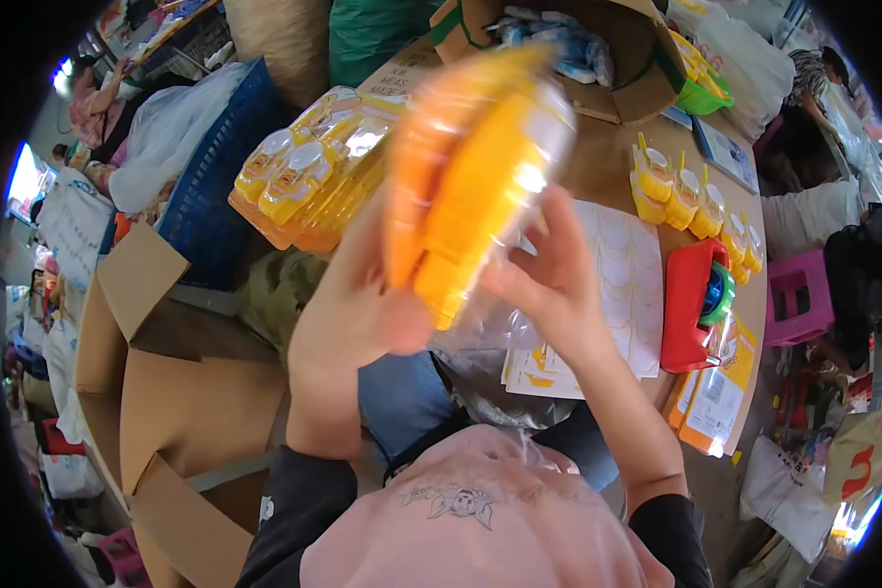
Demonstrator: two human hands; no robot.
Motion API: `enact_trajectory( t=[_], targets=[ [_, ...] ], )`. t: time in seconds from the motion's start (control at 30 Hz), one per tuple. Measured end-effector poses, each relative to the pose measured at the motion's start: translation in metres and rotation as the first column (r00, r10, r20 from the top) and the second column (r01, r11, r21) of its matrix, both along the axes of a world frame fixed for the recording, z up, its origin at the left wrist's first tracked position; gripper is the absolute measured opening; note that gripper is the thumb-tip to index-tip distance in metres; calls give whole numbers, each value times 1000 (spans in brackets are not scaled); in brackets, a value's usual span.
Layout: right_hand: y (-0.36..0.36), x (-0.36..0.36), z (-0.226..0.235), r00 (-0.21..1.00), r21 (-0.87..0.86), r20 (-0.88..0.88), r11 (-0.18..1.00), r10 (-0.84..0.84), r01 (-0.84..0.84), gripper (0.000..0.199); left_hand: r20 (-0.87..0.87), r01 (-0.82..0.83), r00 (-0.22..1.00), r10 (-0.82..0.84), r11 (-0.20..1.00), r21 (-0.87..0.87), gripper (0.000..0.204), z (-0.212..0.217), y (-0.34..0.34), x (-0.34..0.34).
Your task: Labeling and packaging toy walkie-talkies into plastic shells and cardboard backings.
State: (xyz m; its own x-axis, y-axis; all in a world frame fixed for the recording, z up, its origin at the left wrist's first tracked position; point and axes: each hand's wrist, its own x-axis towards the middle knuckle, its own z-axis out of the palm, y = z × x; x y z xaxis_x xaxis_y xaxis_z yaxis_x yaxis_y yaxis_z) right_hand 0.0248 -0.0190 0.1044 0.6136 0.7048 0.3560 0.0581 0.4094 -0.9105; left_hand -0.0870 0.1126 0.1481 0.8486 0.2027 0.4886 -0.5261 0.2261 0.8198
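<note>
A bundle of yellow and orange packs (pixel 480 186) in shiny clear plastic is held up before my chest, blurred by motion. My left hand (pixel 358 294) is closed round its lower left side. My right hand (pixel 554 269) grips its lower right edge, with the thumb against the plastic and the fingers partly behind it. Below the bundle lies clear plastic film (pixel 485 328). White sheets with printed rounded outlines (pixel 612 284) lie on the table beyond my right hand. More yellow plastic packs (pixel 314 162) are piled at the left.
On the right stand a red tape dispenser (pixel 689 309), a row of small yellow toy-like pieces (pixel 696 201) and flat orange packages (pixel 710 402). An open carton (pixel 647 73) with blue-and-white packets stands at the back. Empty cardboard flaps (pixel 196 412) and a blue crate (pixel 216 186) are left.
</note>
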Motion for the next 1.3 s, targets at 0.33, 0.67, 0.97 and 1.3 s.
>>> enact_trajectory(
  t=[0.33,0.67,0.97,1.3],
  targets=[
    [18,-4,38,908,-30,409,993,-93,115,83,-156,-384,923,351,852,-355,56,10,152,-37],
    [-33,15,8,959,-237,-164,953,-230,188,42,-373,-649,760,532,645,-403,56,-61,236,-38],
    [-56,26,-10,945,-264,-148,932,-293,248,37,-572,-827,550,609,491,-273,50,-87,228,-25],
    [-67,31,-21,941,-273,-184,935,-283,227,37,-468,-729,680,565,593,-343,53,-95,227,-29]
  ],
)
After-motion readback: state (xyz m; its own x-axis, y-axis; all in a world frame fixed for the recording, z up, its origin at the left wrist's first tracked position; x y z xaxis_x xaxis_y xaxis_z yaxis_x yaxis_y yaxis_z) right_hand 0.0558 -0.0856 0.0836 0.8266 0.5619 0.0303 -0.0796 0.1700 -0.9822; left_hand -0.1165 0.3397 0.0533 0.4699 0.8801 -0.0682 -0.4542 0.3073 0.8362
